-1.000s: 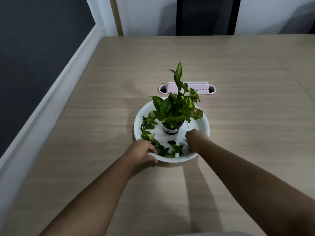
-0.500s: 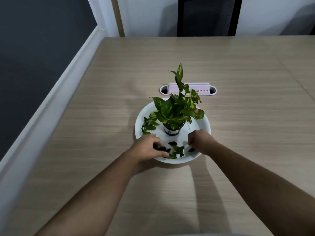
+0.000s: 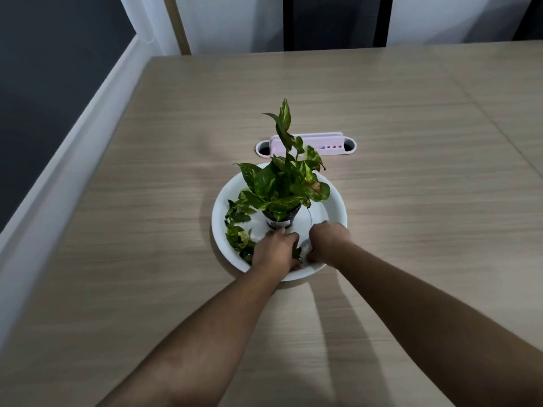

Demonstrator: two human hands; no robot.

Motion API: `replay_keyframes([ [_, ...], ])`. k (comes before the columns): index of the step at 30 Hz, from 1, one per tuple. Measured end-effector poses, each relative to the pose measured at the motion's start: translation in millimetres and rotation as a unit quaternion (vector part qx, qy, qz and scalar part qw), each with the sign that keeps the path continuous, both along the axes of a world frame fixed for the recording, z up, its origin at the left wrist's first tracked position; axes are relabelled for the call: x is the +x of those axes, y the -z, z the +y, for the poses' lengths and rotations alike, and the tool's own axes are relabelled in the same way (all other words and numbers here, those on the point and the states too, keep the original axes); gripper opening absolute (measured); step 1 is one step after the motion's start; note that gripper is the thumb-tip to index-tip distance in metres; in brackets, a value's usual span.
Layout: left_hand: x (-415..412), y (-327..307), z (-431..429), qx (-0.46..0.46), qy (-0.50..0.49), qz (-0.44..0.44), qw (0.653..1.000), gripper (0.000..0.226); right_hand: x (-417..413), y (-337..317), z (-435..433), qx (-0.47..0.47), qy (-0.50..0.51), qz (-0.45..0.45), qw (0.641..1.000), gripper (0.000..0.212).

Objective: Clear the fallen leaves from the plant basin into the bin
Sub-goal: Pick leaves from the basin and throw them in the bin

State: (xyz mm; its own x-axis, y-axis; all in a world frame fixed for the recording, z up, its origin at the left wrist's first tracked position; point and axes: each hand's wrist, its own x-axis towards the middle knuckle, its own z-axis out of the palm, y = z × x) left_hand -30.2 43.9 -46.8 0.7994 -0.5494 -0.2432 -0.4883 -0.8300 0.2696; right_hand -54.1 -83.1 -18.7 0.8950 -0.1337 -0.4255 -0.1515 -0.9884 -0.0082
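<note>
A white round basin (image 3: pixel 333 201) sits on the wooden table with a small potted plant (image 3: pixel 282 189) standing in its middle. Several loose green leaves (image 3: pixel 236 230) lie along the basin's left inner side. Both hands are inside the near part of the basin. My left hand (image 3: pixel 274 251) is curled over leaves at the front, and a dark leaf (image 3: pixel 296 253) shows between the two hands. My right hand (image 3: pixel 329 240) is closed just right of it, its fingers hidden from view. No bin is in view.
A pink and white cable grommet (image 3: pixel 305 145) is set into the table (image 3: pixel 411 230) just behind the basin. The table's left edge meets a white ledge (image 3: pixel 58 171) and a dark wall. A dark chair back (image 3: pixel 335 22) stands beyond the far edge.
My left hand went from gripping the basin's near rim to reaching inside over the leaves. My right hand shifted left, so both hands now meet at the front of the basin.
</note>
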Motion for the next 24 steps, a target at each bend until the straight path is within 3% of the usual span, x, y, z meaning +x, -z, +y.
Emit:
replay_keyframes([
  [5,-0.4,4.5,-2.8,-0.055,-0.021,0.020,0.998,0.015,3.3,6.6,1.4,0.028,0.033,0.011,0.999,0.026],
  [11,5.3,4.9,3.6,-0.142,-0.087,0.059,0.984,0.018,5.3,9.5,-5.5,0.084,0.052,0.016,0.995,0.025],
  [20,7.6,-11.7,34.5,-0.269,-0.210,0.081,0.937,0.010,-6.1,-9.4,-26.5,0.232,0.158,-0.156,0.947,0.022],
  [24,2.4,-26.0,51.4,-0.276,-0.228,0.063,0.932,0.009,-12.4,-17.2,-17.2,0.258,0.145,-0.153,0.943,0.019],
])
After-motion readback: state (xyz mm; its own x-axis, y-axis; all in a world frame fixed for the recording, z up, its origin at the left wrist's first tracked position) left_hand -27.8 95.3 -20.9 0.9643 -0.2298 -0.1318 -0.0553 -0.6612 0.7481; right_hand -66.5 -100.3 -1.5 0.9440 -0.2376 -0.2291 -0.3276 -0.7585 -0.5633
